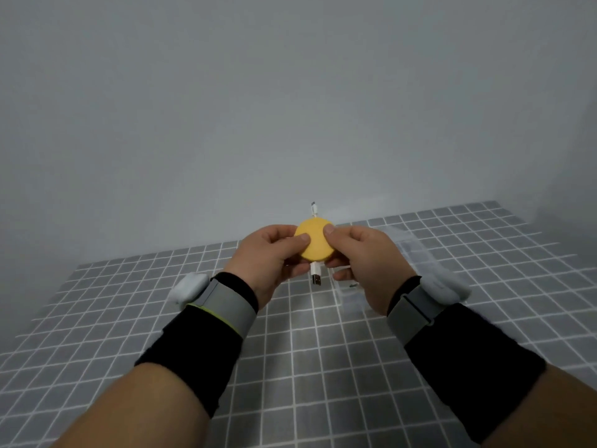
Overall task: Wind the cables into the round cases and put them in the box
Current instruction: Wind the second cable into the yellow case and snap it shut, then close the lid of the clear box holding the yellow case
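A plain grey wall [290, 92] fills the upper half of your view. Below it lies the counter [323, 367], covered in a grey cloth with a white grid. Your forearms reach in from the bottom corners, each in a black sleeve [193, 344] with a grey wrist strap [226, 302] that carries a pale padded unit on its outer side.

A clear box [349, 295] stands on the counter behind and under your right hand [365, 263]. Its walls are hard to make out, so you cannot tell what lies in it.

Your left hand [271, 257] and right hand meet in the middle of the view, raised above the counter. Both pinch the yellow round case [315, 240], one on each side, with the thumbs on its flat near face and the other fingers curled behind it. The case is held with that face tilted toward you.

A white USB plug [316, 274] hangs out of the case's lower edge between your hands. A smaller white plug [314, 208] sticks up from its top edge.
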`<state>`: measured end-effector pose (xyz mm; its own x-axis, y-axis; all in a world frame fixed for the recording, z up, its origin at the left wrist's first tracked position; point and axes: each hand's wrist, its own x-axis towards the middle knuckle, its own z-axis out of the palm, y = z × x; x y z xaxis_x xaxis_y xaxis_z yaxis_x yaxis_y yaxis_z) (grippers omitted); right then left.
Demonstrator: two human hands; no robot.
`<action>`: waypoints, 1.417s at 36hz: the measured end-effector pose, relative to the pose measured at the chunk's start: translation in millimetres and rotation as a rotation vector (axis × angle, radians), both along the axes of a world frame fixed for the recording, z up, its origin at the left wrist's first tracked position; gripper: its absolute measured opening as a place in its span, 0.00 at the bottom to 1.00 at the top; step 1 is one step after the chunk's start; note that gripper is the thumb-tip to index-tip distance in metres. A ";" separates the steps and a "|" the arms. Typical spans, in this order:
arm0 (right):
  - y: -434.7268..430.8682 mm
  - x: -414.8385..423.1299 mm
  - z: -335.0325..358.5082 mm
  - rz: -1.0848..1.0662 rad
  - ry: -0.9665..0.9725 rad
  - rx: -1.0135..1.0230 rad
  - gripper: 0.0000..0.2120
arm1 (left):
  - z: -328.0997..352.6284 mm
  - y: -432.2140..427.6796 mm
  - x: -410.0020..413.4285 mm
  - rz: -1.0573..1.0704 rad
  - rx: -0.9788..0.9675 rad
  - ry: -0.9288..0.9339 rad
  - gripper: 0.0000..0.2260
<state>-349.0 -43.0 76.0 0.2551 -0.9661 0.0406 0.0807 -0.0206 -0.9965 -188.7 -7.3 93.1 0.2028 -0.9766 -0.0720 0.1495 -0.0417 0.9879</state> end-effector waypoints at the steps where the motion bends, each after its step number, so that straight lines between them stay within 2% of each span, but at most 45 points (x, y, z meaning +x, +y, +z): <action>1: -4.6 -4.9 -1.4 -0.003 0.011 0.000 0.14 | -1.2 -6.8 -3.1 -0.016 0.018 -0.011 0.08; 8: -28.1 -24.6 -9.4 -0.003 0.087 0.017 0.12 | -6.5 -35.3 -18.0 -0.075 0.079 -0.067 0.06; 14: -49.4 -37.4 -22.2 -0.102 0.009 0.081 0.09 | -16.1 -62.4 -38.4 -0.107 0.106 -0.054 0.11; 19: -61.7 -47.9 -29.6 -0.135 0.010 0.145 0.12 | -28.8 -81.0 -47.5 -0.142 0.135 -0.086 0.13; 22: -67.3 -55.4 -35.6 -0.160 0.050 0.158 0.12 | -34.5 -91.0 -52.7 -0.161 0.149 -0.112 0.10; 24: -74.5 -60.4 -42.0 -0.219 0.074 0.169 0.14 | -37.9 -96.8 -56.6 -0.180 0.162 -0.152 0.09; 26: -83.5 -66.1 -48.0 -0.358 0.142 0.151 0.19 | -42.8 -104.7 -60.7 -0.191 0.187 -0.207 0.10; 28: -89.9 -69.9 -48.9 -0.519 0.276 0.094 0.26 | -44.5 -108.4 -62.2 -0.208 0.213 -0.282 0.08; 30: -93.3 -75.0 -45.3 -0.618 0.369 0.031 0.23 | -46.6 -112.0 -65.4 -0.232 0.231 -0.382 0.07; 33: -97.5 -81.6 -43.2 -0.650 0.420 -0.029 0.17 | -52.6 -119.2 -72.2 -0.258 0.228 -0.584 0.09; 36: -101.1 -81.6 -43.9 -0.644 0.437 -0.054 0.14 | -57.4 -128.8 -78.4 -0.287 0.222 -0.909 0.12; 38: -103.3 -81.9 -46.1 -0.629 0.449 -0.047 0.13 | -60.4 -135.2 -83.8 -0.298 0.227 -1.045 0.14; 48: -108.8 -79.8 -52.0 -0.558 0.486 -0.087 0.10 | -68.9 -146.8 -95.4 -0.369 0.213 -1.435 0.17; 51: -113.0 -80.6 -54.8 -0.550 0.495 -0.101 0.10 | -70.3 -147.5 -94.3 -0.371 0.212 -1.459 0.17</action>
